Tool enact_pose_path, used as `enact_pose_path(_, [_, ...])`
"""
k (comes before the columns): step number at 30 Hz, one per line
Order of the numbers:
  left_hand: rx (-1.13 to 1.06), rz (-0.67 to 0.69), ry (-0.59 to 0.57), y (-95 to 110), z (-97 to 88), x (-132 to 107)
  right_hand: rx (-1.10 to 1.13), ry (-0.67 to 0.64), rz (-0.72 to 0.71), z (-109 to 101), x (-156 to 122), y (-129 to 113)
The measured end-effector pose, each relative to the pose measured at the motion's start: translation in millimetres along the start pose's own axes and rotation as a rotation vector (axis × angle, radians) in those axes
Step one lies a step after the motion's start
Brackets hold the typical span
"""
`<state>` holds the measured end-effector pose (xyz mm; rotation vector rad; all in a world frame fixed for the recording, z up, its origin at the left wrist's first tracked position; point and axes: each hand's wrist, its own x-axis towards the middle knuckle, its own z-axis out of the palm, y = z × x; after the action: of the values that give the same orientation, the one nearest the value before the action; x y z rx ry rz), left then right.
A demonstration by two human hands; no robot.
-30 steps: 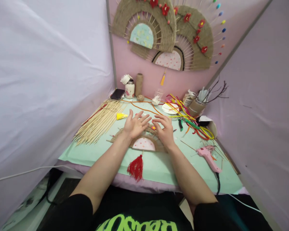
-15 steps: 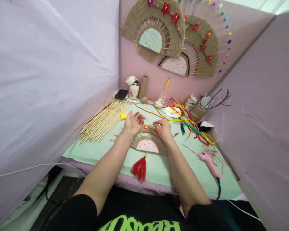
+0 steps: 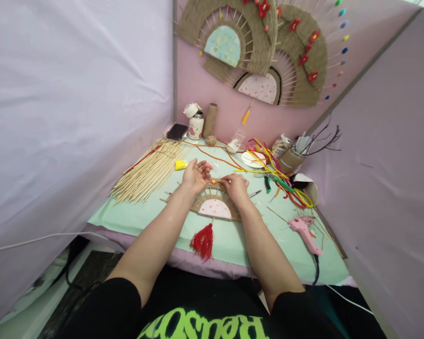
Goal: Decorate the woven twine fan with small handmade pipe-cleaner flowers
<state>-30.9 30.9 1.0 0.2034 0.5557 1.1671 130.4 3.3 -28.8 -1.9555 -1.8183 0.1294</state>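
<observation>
A small twine-wrapped fan (image 3: 198,205) lies on the table, with a pink-dotted half-round centre (image 3: 215,209) and a red tassel (image 3: 202,242) hanging toward the front edge. Red and yellow flowers (image 3: 214,181) sit on its upper band. My left hand (image 3: 196,178) is held palm up above the fan's upper left, fingers loosely curled and apart; a small pink-red bit shows by its fingertips. Over the upper right of the band, my right hand (image 3: 235,186) has thumb and fingers pinched together close to the flowers. What lies in that pinch is too small to make out.
Bamboo sticks (image 3: 150,172) lie at left, near a yellow piece (image 3: 181,165). A pink glue gun (image 3: 305,231) with its cord rests at right. Fuzzy coloured stems (image 3: 268,162) and green-handled pliers (image 3: 284,186) lie behind it. A jar (image 3: 196,126) and twine spool (image 3: 210,120) stand at the back.
My right hand has lowered slightly onto the fan's upper band beside the flowers. The left hand stays palm up in nearly the same place. The whole view has shifted a little.
</observation>
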Motion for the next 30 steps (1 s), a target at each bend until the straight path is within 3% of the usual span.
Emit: enact_pose_path(30, [-0.004, -0.005, 0.019, 0.0, 1.0, -1.2, -0.095, -0.031, -0.033, 3.4, -0.2, -4.2])
